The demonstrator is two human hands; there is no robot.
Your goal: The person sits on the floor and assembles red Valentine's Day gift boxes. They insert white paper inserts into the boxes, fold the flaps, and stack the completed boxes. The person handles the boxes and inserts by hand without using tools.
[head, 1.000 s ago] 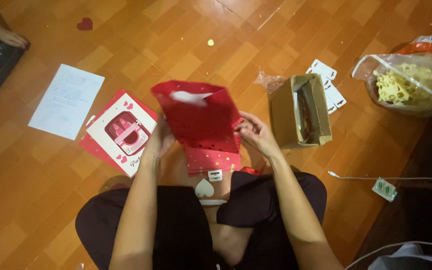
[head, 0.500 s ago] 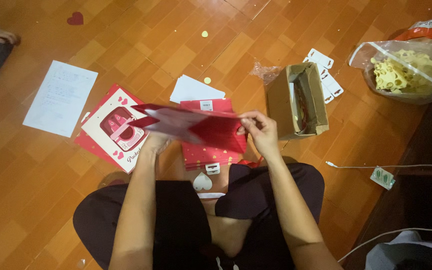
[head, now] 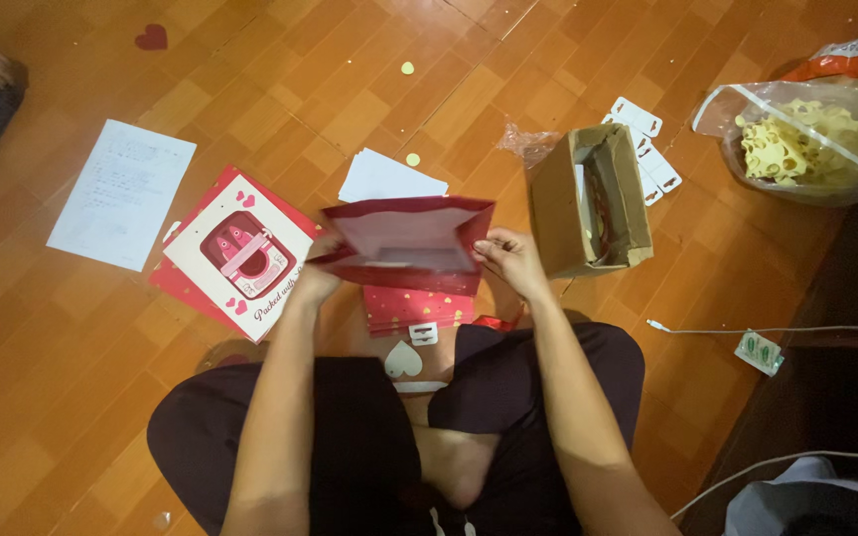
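Bag: red paper bag (head: 404, 243) held open above the floor, mouth facing up toward the camera, pale inside showing, in front of the person's knees.
Left hand: left hand (head: 315, 278) grips the bag's left edge, fingers closed on the paper.
Right hand: right hand (head: 510, 260) pinches the bag's right edge between thumb and fingers.
Under the bag: stack of red dotted bags (head: 419, 308) flat on the wood floor (head: 71, 397), with a white heart tag (head: 402, 360) near the lap.
Left side: printed card (head: 240, 256) just beside the left hand; white sheet (head: 121, 194) farther left.
Right side: open cardboard box (head: 593, 203) close to the right hand, little gap between them.
Far side: white paper (head: 389, 179) just beyond the bag's top edge; bare floor beyond it.
Far right: clear plastic bag (head: 806, 144) of yellow pieces, well apart.
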